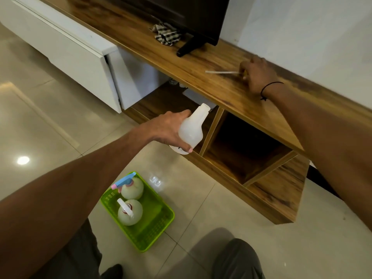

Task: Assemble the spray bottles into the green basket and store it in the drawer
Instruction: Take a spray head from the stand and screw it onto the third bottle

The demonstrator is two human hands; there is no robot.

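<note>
My left hand (169,130) grips a white spray bottle body (191,127) without a nozzle, held in the air in front of the wooden TV stand. My right hand (257,77) rests on the stand's top and closes on a spray head, mostly hidden under the fingers; its thin white dip tube (221,72) sticks out to the left. On the floor below stands the green basket (157,224). Two assembled spray bottles sit in it: one with a blue and pink nozzle (131,187), one with a white nozzle (129,212).
A white drawer (84,55) stands pulled open at the left of the stand (181,65). A checked cloth (167,34) and a TV's foot (191,45) are on the top. Open wooden compartments (241,150) lie under it. My knees are at the bottom.
</note>
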